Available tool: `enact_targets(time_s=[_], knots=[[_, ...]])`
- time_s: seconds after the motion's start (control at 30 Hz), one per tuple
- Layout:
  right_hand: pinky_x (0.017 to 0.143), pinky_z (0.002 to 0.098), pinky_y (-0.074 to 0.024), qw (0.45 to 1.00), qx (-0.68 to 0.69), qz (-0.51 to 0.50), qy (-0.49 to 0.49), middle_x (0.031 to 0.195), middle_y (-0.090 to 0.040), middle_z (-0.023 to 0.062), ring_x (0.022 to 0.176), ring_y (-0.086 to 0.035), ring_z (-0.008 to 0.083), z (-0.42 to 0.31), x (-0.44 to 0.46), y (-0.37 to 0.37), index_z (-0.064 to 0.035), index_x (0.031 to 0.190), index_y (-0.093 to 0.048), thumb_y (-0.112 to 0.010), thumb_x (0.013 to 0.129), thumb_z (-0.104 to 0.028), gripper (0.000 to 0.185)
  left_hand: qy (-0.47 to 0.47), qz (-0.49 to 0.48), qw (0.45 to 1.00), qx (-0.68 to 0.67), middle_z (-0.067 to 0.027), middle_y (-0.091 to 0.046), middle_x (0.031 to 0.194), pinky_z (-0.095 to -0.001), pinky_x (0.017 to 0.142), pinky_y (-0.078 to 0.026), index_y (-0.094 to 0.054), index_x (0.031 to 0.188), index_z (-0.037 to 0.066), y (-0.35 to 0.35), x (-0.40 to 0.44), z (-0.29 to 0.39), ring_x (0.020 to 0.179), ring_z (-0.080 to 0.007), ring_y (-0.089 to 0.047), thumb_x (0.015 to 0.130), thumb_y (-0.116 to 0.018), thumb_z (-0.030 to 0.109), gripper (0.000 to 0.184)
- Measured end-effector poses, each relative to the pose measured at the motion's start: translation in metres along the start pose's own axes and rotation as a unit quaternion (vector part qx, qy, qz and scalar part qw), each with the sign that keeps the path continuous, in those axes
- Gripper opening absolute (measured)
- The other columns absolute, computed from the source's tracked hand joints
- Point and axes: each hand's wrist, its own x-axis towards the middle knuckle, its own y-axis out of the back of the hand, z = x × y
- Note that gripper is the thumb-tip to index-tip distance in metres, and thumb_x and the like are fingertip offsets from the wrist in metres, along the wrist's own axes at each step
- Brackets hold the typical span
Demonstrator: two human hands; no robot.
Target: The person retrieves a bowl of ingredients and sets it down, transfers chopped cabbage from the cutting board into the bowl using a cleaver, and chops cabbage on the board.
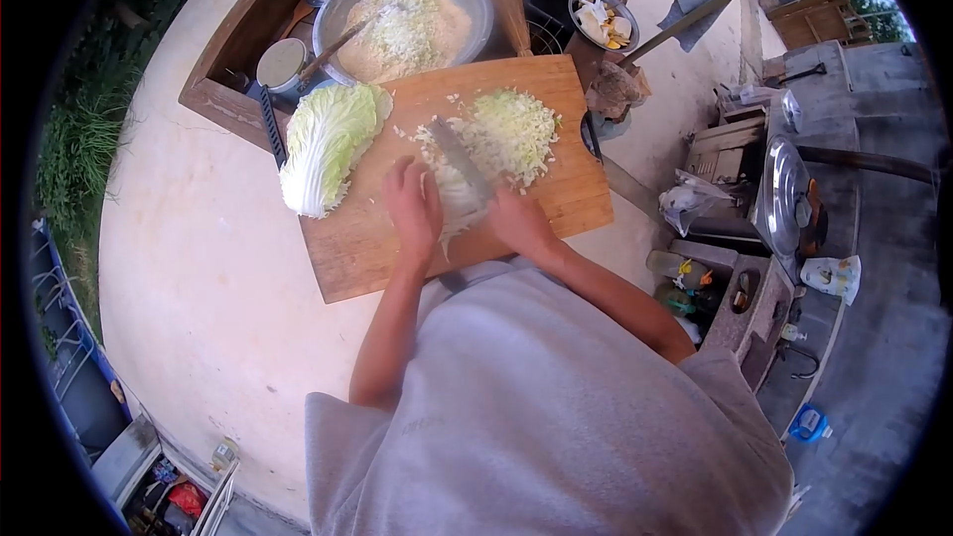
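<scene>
A wooden cutting board (362,253) lies in front of me, with chopped pale-green cabbage (516,129) heaped on its far right part. My right hand (520,222) is closed round the handle end of a knife (461,159), whose blade points up and left over the cut pieces. To the left of the blade, my left hand (413,201) rests at a piece of cabbage (455,201), its fingers together; its exact hold is partly hidden. A large leafy piece of cabbage (334,147) lies across the board's left edge.
Beyond the board stands a big bowl (482,15) of crumbly pale food with a utensil in it. A lidded jar (283,64) is left of it, and a smaller bowl (635,32) of scraps at the right. A metal lid (783,201) stands farther right.
</scene>
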Motion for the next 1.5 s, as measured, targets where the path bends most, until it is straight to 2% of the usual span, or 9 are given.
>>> enact_targets(time_s=[0.13, 0.17, 0.3, 0.4, 0.67, 0.93, 1.13, 1.33, 1.5], knots=[[0.063, 0.0584, -0.0481, 1.000, -0.002, -0.005, 0.019, 0.071, -0.064, 0.0255, 0.070, -0.064, 0.0470, 0.003, 0.000, -0.003, -0.0011, 0.096, -0.051, -0.054, 0.097, -0.021, 0.020, 0.151, 0.045, 0.982, 0.104, -0.0200, -0.060, 0.118, -0.0438, 0.094, -0.044, -0.067, 0.104, -0.001, -0.001, -0.008, -0.049, 0.112, -0.0383, -0.055, 0.094, -0.061, 0.013, 0.019], [0.063, 0.0584, -0.0482, 1.000, 0.000, -0.004, 0.020, 0.071, -0.064, 0.0257, 0.070, -0.064, 0.0471, 0.004, 0.000, -0.003, -0.0010, 0.096, -0.051, -0.054, 0.097, -0.021, 0.020, 0.150, 0.041, 0.981, 0.115, -0.0196, -0.064, 0.108, -0.0400, 0.089, -0.046, -0.068, 0.104, -0.003, -0.001, -0.007, -0.057, 0.102, -0.0327, -0.060, 0.097, -0.058, 0.016, 0.023], [0.063, 0.0583, -0.0487, 0.999, -0.004, -0.009, 0.035, 0.072, -0.064, 0.0261, 0.070, -0.064, 0.0477, 0.008, 0.000, -0.006, -0.0008, 0.095, -0.051, -0.054, 0.097, -0.021, 0.020, 0.195, -0.055, 0.967, -0.153, -0.0200, -0.063, 0.077, -0.0447, 0.075, -0.048, -0.067, 0.094, -0.006, -0.011, 0.005, -0.050, 0.076, -0.0376, -0.059, 0.096, -0.058, 0.019, 0.027], [0.063, 0.0579, -0.0491, 0.999, 0.003, -0.007, 0.034, 0.072, -0.064, 0.0261, 0.069, -0.064, 0.0479, 0.009, 0.003, -0.004, -0.0013, 0.095, -0.052, -0.055, 0.096, -0.021, 0.020, 0.125, -0.077, 0.984, -0.101, -0.0223, -0.063, 0.082, -0.0459, 0.076, -0.047, -0.067, 0.092, -0.005, -0.022, 0.003, -0.034, 0.080, -0.0393, -0.060, 0.096, -0.057, 0.016, 0.024], [0.062, 0.0579, -0.0495, 0.999, -0.012, -0.025, 0.040, 0.071, -0.065, 0.0258, 0.070, -0.064, 0.0486, -0.020, -0.009, 0.038, -0.0010, 0.095, -0.053, -0.056, 0.095, -0.020, 0.019, -0.053, -0.048, 0.995, 0.071, -0.0134, -0.061, 0.099, -0.0428, 0.082, -0.045, -0.065, 0.100, 0.006, -0.027, -0.018, -0.012, 0.092, -0.0344, -0.054, 0.090, -0.065, 0.005, 0.010], [0.064, 0.0565, -0.0506, 0.991, -0.053, -0.117, 0.032, 0.071, -0.065, 0.0248, 0.071, -0.065, 0.0466, -0.028, -0.017, 0.062, 0.0010, 0.096, -0.054, -0.055, 0.091, -0.013, 0.014, -0.072, -0.033, 0.994, 0.074, -0.0129, -0.060, 0.096, -0.0436, 0.082, -0.045, -0.062, 0.098, 0.005, -0.032, -0.015, -0.014, 0.091, -0.0340, -0.054, 0.081, -0.065, 0.000, 0.018], [0.061, 0.0562, -0.0501, 0.995, -0.044, -0.050, 0.069, 0.068, -0.065, 0.0236, 0.067, -0.064, 0.0464, 0.003, 0.002, -0.007, 0.0001, 0.093, -0.053, -0.055, 0.093, -0.013, 0.013, -0.063, -0.045, 0.994, 0.071, -0.0136, -0.058, 0.092, -0.0438, 0.080, -0.046, -0.060, 0.094, 0.004, -0.031, -0.012, -0.012, 0.090, -0.0345, -0.055, 0.079, -0.064, -0.001, 0.017], [0.060, 0.0572, -0.0485, 0.998, 0.005, -0.008, 0.057, 0.067, -0.063, 0.0231, 0.065, -0.063, 0.0463, 0.002, -0.007, 0.007, -0.0036, 0.096, -0.052, -0.055, 0.097, -0.020, 0.017, -0.052, -0.025, 0.996, 0.073, -0.0146, -0.056, 0.091, -0.0446, 0.077, -0.045, -0.056, 0.094, 0.004, -0.035, -0.017, -0.018, 0.088, -0.0346, -0.054, 0.080, -0.063, 0.001, 0.015], [0.064, 0.0589, -0.0483, 0.995, -0.037, -0.080, 0.045, 0.072, -0.064, 0.0244, 0.069, -0.064, 0.0466, -0.019, -0.017, 0.050, -0.0027, 0.097, -0.052, -0.055, 0.095, -0.019, 0.017, -0.031, -0.029, 0.994, 0.098, -0.0155, -0.053, 0.092, -0.0453, 0.078, -0.044, -0.055, 0.095, 0.005, -0.040, -0.020, -0.021, 0.088, -0.0346, -0.054, 0.082, -0.063, 0.004, 0.016]])
